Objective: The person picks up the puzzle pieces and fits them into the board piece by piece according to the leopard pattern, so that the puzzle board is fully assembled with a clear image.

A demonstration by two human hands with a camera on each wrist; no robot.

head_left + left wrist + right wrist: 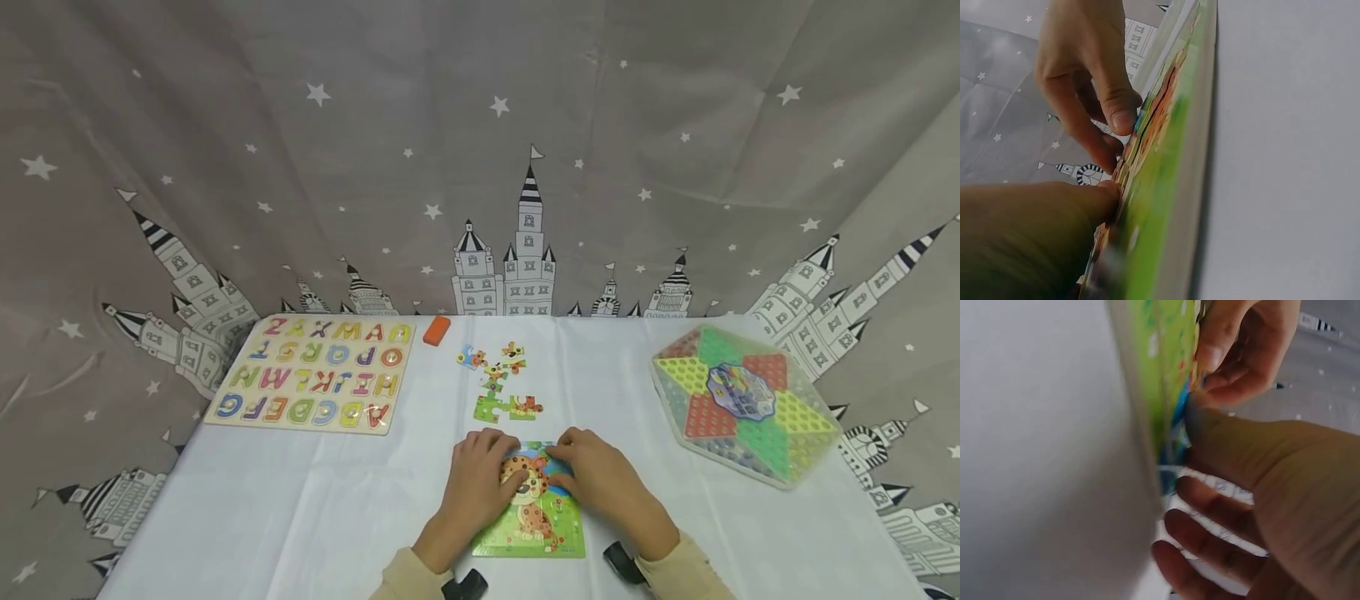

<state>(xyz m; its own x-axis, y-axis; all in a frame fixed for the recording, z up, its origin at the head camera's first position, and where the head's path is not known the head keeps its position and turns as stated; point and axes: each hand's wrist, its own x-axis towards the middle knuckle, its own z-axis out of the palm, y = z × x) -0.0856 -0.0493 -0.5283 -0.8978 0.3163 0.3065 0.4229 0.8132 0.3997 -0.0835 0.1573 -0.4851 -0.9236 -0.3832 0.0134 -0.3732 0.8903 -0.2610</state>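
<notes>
A jigsaw puzzle (528, 542) with a spotted cartoon leopard on a green ground lies flat at the front of the table. My left hand (480, 475) rests over its upper left part, thumb on the leopard's face and fingers near the top edge. On the upper right, my right hand (603, 475) touches the picture with thumb and index finger. The right wrist view shows the right thumb (1210, 422) against the picture, the other fingers loosely bent beyond the board's edge. In the left wrist view the left thumb (1100, 199) presses on the puzzle's surface.
Several loose puzzle pieces (491, 408) lie just beyond the puzzle. A wooden alphabet board (300, 408) is at the left, with an orange block (437, 331) beside its far corner. At the right lies a hexagonal Chinese checkers board (750, 408). A grey castle-print curtain (420, 150) hangs behind.
</notes>
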